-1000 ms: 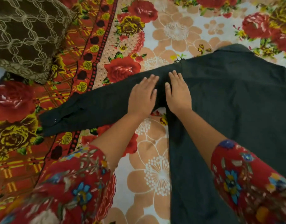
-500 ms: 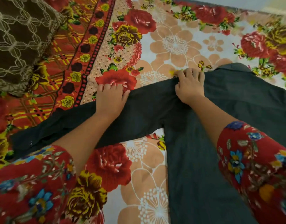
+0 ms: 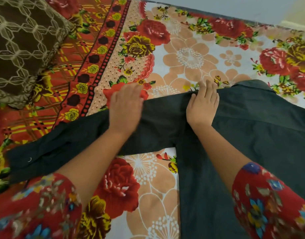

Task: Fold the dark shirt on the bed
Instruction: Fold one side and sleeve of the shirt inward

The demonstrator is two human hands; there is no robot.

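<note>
The dark shirt [image 3: 251, 135] lies flat on the floral bedsheet [image 3: 188, 56], with its left sleeve stretched out to a cuff [image 3: 27, 159] at the left. My left hand [image 3: 126, 107] rests palm-down on the middle of the sleeve; it is blurred, and its fingers reach past the sleeve's far edge. At the shoulder, my right hand [image 3: 202, 104] pinches a small bunch of fabric at the far edge between thumb and fingers. Both forearms cross over the shirt.
A brown patterned pillow [image 3: 22, 49] lies at the top left. The far edge of the bed [image 3: 217, 16] runs along the top, with pale floor beyond it. Bare bedsheet shows between my arms and beyond the shirt.
My left hand slid left along the sleeve, away from my right hand. My right hand moved up to the shoulder's far edge and took hold of the fabric. The view tilted upward.
</note>
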